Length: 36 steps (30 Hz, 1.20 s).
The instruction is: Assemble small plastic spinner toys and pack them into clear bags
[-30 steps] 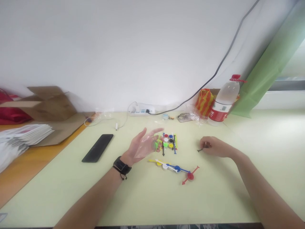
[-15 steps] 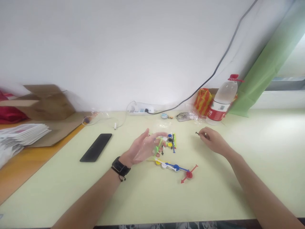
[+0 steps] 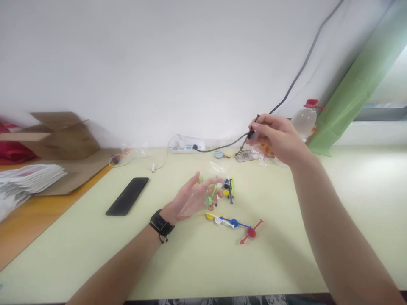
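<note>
My left hand (image 3: 191, 198) hovers palm up just above the pale green table (image 3: 197, 262), fingers loosely curled round a clear plastic bag and a green spinner piece (image 3: 210, 196). Right beside its fingertips lies a cluster of small coloured discs and arrows (image 3: 227, 189). In front of that, a chain of yellow, white, blue and red spinner arrows (image 3: 233, 223) rests on the table. My right hand (image 3: 277, 138) is raised well above the table at the back right, pinching a thin black arrow piece (image 3: 249, 136) between thumb and fingers.
A black phone (image 3: 127, 196) lies left of my hand. Along the wall are a power strip (image 3: 187, 147), a water bottle (image 3: 303, 120), a red-yellow bag (image 3: 267, 149) and glasses (image 3: 245, 155). Cardboard (image 3: 63, 140) and stacked papers (image 3: 22, 180) sit at the left.
My right hand lifted from the table up and toward the wall, carrying the black arrow piece. My left hand stayed by the coloured cluster, curling slightly.
</note>
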Motion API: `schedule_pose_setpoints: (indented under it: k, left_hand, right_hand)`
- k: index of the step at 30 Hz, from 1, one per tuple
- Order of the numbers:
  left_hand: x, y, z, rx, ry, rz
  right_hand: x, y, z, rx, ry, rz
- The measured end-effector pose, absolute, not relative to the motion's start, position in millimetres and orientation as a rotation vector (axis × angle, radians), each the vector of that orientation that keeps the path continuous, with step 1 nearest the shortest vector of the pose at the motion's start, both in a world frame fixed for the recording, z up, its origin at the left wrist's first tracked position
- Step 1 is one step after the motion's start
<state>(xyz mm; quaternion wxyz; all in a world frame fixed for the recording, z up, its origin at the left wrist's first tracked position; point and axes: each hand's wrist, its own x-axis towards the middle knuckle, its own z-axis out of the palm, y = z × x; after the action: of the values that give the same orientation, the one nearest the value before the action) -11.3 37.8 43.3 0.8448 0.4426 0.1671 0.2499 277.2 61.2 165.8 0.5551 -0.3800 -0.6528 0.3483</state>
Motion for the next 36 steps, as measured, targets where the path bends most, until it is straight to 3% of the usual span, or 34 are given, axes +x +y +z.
schedule_pose_setpoints:
  k: [8, 18, 28, 36]
  left_hand:
    - [-11.4, 31.3, 41.2, 0.971, 0.225, 0.579]
    - [-11.6, 31.8, 41.0, 1.069, 0.282, 0.579]
    - [-12.4, 33.6, 42.2, 1.166, 0.305, 0.627]
    - [-12.4, 35.2, 38.5, 1.168, 0.277, 0.638]
  right_hand:
    - [227.3, 57.9, 160.2, -0.961, -1.815, 0.895]
    - [250.9, 60.0, 160.2, -0.935, -1.796, 0.757]
    - [244.8, 50.1, 158.2, -0.971, -1.92, 0.834]
    - [225.9, 46.9, 154.5, -0.998, -2.197, 0.653]
